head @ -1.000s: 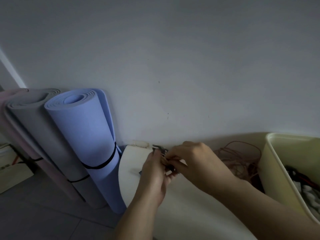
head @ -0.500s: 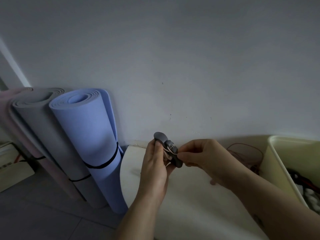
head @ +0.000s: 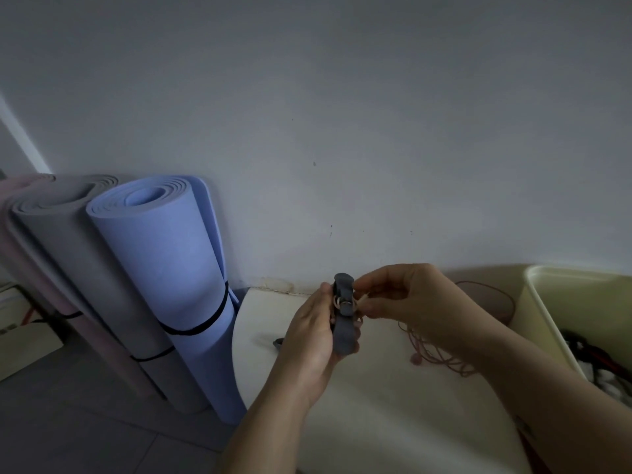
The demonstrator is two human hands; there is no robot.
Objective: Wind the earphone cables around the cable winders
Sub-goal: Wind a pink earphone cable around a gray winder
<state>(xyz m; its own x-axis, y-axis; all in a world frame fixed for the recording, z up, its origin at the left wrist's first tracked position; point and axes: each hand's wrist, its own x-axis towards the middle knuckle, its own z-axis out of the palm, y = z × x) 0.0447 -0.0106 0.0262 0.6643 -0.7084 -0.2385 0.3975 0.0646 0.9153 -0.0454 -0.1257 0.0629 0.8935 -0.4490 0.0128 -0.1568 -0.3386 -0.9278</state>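
Observation:
My left hand (head: 313, 331) grips a dark grey cable winder (head: 343, 321), held upright above the white table (head: 386, 415). A few pale loops of earphone cable sit around the winder's middle. My right hand (head: 407, 299) pinches that cable just right of the winder. The reddish earphone cable (head: 444, 354) trails down from my right hand and lies in loose coils on the table, partly hidden behind my right forearm. A small dark object (head: 278, 343), maybe another winder, lies on the table left of my left hand.
A pale yellow bin (head: 547, 323) with dark cables and white things inside stands at the right. Rolled mats, one blue (head: 171, 268) and one grey (head: 78, 254), lean against the wall left of the table. The wall is close behind.
Both hands rose from the table with the winder, which now stands upright. My right hand came in close to the winder's right side, pinching the cable. The view shifted slightly.

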